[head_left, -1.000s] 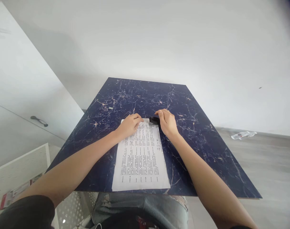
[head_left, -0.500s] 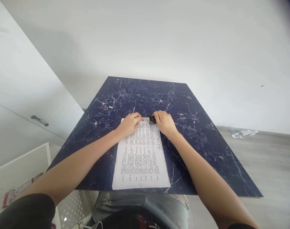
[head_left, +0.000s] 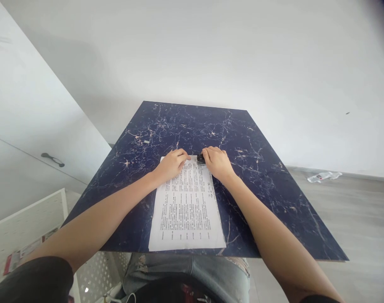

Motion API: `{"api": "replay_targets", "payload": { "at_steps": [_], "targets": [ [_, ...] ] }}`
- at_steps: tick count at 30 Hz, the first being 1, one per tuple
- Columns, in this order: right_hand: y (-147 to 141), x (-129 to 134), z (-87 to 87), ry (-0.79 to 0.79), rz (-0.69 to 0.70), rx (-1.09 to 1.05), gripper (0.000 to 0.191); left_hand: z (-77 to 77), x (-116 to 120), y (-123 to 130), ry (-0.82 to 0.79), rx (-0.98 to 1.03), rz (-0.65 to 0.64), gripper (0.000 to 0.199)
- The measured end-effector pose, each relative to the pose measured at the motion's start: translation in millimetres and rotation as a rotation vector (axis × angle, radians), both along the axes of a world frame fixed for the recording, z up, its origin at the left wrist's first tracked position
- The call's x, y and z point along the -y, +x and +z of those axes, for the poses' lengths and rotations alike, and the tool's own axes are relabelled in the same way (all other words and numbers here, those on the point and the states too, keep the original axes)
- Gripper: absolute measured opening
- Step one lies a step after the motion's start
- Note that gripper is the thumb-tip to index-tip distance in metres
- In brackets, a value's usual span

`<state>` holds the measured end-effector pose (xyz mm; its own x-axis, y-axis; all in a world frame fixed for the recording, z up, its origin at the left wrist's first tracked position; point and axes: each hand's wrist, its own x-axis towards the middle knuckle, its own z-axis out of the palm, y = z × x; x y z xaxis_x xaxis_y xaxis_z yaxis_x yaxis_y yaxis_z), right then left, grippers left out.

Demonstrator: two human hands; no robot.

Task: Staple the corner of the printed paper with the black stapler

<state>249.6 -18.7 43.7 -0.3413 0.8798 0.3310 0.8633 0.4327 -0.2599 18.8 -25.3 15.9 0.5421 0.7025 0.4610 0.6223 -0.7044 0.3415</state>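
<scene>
A printed sheet of paper point(head_left: 188, 210), apparently with more sheets under it, lies on the dark blue marbled table near its front edge. Handwriting runs along its right side. A small black stapler point(head_left: 201, 159) sits over the paper's far edge, right of its middle. My right hand point(head_left: 217, 162) is closed around the stapler and hides part of it. My left hand point(head_left: 173, 163) rests on the paper's far left part, its fingers bent and pressed together, holding the paper against the table.
The blue table point(head_left: 192, 122) stands against a white wall, with a small pale green piece point(head_left: 146, 142) on its left. A white perforated basket point(head_left: 95, 273) is below left. Clear plastic packaging point(head_left: 324, 176) lies on the floor at the right.
The stapler looks pressed slightly lower and flatter on the paper, with my right hand still on it. My left hand and the paper have not visibly moved.
</scene>
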Motion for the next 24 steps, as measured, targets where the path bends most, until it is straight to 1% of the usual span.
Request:
{"api": "replay_targets", "payload": {
  "at_steps": [14, 20, 24],
  "targets": [
    [-6, 6, 0.2, 0.024, -0.009, 0.131, 0.041, -0.5, 0, -1, -0.009, -0.002, -0.005, 0.031],
    [-10, 10, -4.2, 0.153, 0.013, 0.198, 0.044, -2.0, -1, 0, 0.010, -0.031, 0.004, 0.030],
    [-18, 14, -8.9, 0.186, 0.012, 0.230, 0.043, -2.6, -2, 0, 0.019, -0.037, 0.002, 0.030]
  ]
}}
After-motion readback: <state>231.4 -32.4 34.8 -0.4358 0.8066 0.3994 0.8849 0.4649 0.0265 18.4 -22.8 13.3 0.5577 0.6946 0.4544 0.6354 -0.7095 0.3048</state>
